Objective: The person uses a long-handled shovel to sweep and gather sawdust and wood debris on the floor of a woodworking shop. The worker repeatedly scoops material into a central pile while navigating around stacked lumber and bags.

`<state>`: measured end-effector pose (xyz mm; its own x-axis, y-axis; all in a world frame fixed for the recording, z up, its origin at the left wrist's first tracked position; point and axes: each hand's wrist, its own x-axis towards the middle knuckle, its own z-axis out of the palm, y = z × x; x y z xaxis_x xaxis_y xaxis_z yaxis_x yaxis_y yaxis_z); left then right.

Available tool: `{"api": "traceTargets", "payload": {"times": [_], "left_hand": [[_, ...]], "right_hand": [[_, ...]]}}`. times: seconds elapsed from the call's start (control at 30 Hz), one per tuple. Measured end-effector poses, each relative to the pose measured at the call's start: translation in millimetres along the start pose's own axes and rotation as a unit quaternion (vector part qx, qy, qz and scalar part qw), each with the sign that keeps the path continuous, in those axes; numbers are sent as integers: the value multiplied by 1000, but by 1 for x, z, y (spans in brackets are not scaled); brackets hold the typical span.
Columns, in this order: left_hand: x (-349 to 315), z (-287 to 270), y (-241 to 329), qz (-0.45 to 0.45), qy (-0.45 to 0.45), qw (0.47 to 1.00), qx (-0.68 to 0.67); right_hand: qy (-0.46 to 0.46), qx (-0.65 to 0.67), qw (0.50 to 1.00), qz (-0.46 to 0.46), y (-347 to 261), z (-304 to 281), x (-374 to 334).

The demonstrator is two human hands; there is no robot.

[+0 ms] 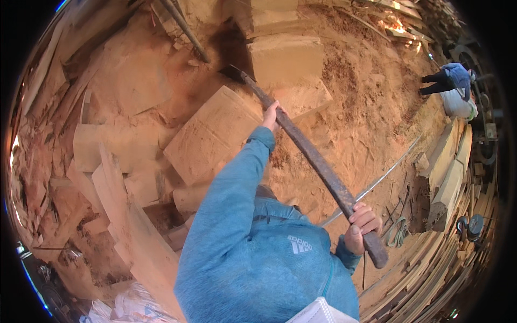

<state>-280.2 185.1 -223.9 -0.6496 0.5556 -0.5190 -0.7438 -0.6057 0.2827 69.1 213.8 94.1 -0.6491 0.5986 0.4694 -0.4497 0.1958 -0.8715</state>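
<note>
A long-handled tool with a worn brown shaft slants from lower right to upper left. Its dark, thin blade is at the far end, beside a dark gap among the blocks; whether it is a hoe or a shovel I cannot make out. My left hand is wrapped round the shaft partway toward the blade. Nearer to me, my right hand grips the shaft close to its butt end. Next to the blade stands a squared wooden block, and another tilted block lies just nearer, both coated in reddish dust.
Reddish sawdust or soil covers the ground. A pole slants down near the blade, and a thin metal rod lies to the right. Broken slabs fill the left. Thick timbers and a person are at right.
</note>
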Motion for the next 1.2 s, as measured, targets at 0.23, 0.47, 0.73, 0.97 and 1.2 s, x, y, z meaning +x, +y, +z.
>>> {"api": "traceTargets", "payload": {"times": [0.23,0.47,0.73,0.97,1.2], "left_hand": [[-31,33,-32,0,-6,999,-44],[-75,52,-94,-57,-4,995,-87],[-120,59,-161,-211,22,971,-107],[-146,70,-208,-275,85,951,-108],[-143,70,-187,-246,-1,958,-151]], "right_hand": [[-6,-35,999,-8,-52,-14,23],[-2,-22,1000,-4,-107,-55,17],[20,-62,998,-25,-154,-69,-3],[41,-62,990,-123,-175,-77,-21],[54,-135,988,-56,-184,-79,-42]]}}
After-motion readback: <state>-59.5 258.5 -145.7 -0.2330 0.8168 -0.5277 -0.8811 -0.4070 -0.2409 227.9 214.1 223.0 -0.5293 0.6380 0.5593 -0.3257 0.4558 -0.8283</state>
